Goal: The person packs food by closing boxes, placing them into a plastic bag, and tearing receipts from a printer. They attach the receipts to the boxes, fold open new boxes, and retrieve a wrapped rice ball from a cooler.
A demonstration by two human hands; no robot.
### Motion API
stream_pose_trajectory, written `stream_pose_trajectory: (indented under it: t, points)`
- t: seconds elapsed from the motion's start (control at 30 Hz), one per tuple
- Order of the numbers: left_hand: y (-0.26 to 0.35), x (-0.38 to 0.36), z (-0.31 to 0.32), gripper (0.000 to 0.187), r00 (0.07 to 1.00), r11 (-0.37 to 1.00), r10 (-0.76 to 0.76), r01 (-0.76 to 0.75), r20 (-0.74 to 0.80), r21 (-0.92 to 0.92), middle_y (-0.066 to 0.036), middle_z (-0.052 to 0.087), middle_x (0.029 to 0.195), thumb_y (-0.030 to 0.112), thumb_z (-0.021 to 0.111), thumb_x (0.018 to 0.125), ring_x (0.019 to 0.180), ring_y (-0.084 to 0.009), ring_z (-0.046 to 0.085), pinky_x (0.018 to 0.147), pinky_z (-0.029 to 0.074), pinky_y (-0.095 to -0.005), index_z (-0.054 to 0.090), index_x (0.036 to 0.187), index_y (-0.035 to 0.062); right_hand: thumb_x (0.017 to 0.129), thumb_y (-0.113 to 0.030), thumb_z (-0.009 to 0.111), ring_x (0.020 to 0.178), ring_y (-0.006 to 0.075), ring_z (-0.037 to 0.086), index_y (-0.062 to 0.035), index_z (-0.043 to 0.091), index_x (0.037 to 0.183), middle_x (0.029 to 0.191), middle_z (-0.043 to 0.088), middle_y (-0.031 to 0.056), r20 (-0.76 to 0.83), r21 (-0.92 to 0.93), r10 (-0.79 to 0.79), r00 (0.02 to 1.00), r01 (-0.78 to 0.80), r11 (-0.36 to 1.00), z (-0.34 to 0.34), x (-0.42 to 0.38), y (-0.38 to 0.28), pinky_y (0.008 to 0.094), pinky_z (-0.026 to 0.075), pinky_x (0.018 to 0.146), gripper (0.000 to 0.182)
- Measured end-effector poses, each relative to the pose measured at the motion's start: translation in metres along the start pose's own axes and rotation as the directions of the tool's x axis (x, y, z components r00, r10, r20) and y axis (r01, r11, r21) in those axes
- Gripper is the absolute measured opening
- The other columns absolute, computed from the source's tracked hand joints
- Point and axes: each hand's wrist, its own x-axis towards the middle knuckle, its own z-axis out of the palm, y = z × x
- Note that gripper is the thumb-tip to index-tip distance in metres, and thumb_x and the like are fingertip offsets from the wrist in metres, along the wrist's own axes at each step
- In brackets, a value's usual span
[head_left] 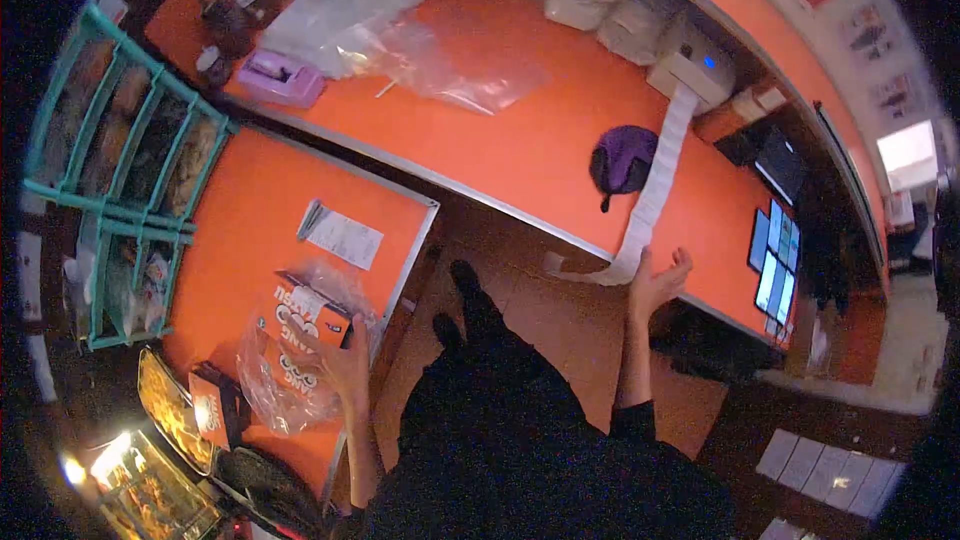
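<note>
Over the counter at left, my left hand (340, 365) is wrapped against an orange printed box (318, 312), its fingers across the front and the thumb at the side. A clear plastic bag (262, 390) surrounds this box and a second orange box (290, 365) below it. My right hand (658, 288) is raised by the front edge of the far counter, palm up, with fingers apart. Right beside its thumb hangs a long white paper strip (655, 195), which runs down from a printer (692, 70) and curls over the counter edge.
A printed receipt (343, 238) lies on the left counter (250, 190), near a green wire rack (110, 180). Plastic bags (345, 15), a lilac dispenser (280, 78), a purple-and-black pouch (623, 160) and several phones (778, 265) are on the far counter. Lit food trays (150, 490) stand at lower left.
</note>
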Motion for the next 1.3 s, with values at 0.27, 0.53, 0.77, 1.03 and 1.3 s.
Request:
stream_pose_trajectory:
  t: [0.27,0.53,0.77,1.03,1.3]
  points:
    - [0.158,-0.021,0.034,0.034,0.681,0.557,0.704,-0.351,0.203,-0.752,-0.014,0.055,0.113,0.01,0.067,0.08,0.11,-0.0296,0.051,0.095,0.04,-0.0424,0.059,0.112,0.0058,0.075,-0.009,0.079,0.073,0.0168,0.058,-0.01,0.028,0.133,0.084,0.059,0.0081,0.548,0.553,0.161,0.821,-0.5,0.666,0.054,0.003,0.036,0.0297,0.049,0.067,0.077]
    - [0.251,-0.1,0.151,0.048,0.297,0.389,0.815,0.356,0.498,-0.85,-0.014,0.057,0.123,0.017,0.072,0.085,0.111,-0.0193,0.057,0.089,0.05,-0.0356,0.053,0.126,0.0006,0.081,0.002,0.067,0.078,0.0142,0.06,-0.0061,0.038,0.128,0.091,0.058,0.0057,0.615,0.712,0.078,0.784,-0.596,0.371,-0.043,-0.078,-0.008,0.0278,0.049,0.075,0.056]
    - [0.239,-0.106,0.108,0.034,-0.24,0.691,0.7,0.467,0.672,-0.553,-0.009,0.07,0.102,0.021,0.074,0.084,0.091,-0.0169,0.065,0.081,0.052,-0.0325,0.068,0.109,-0.0003,0.084,-0.002,0.067,0.089,0.0124,0.058,-0.0055,0.05,0.122,0.094,0.058,0.0031,0.617,0.696,0.11,0.779,-0.606,0.385,-0.102,-0.095,-0.007,0.0283,0.049,0.082,0.041]
    - [0.24,-0.12,0.068,0.034,-0.224,0.685,0.695,0.496,0.683,-0.534,-0.008,0.069,0.102,0.023,0.069,0.089,0.091,-0.0147,0.064,0.081,0.051,-0.0315,0.065,0.112,-0.0009,0.081,-0.005,0.071,0.077,0.015,0.062,-0.0072,0.063,0.111,0.087,0.064,0.005,0.476,0.607,0.217,0.852,-0.497,0.621,-0.149,-0.075,-0.031,0.029,0.051,0.073,0.032]
    - [0.252,-0.131,0.039,0.037,-0.164,0.517,0.742,0.757,0.65,-0.399,-0.01,0.067,0.106,0.028,0.059,0.096,0.094,-0.0156,0.064,0.084,0.05,-0.0312,0.063,0.113,-0.004,0.075,-0.005,0.076,0.072,0.0186,0.062,-0.0064,0.072,0.101,0.079,0.063,0.007,0.217,0.579,0.227,0.949,-0.313,0.753,-0.158,-0.069,-0.028,0.029,0.051,0.067,0.027]
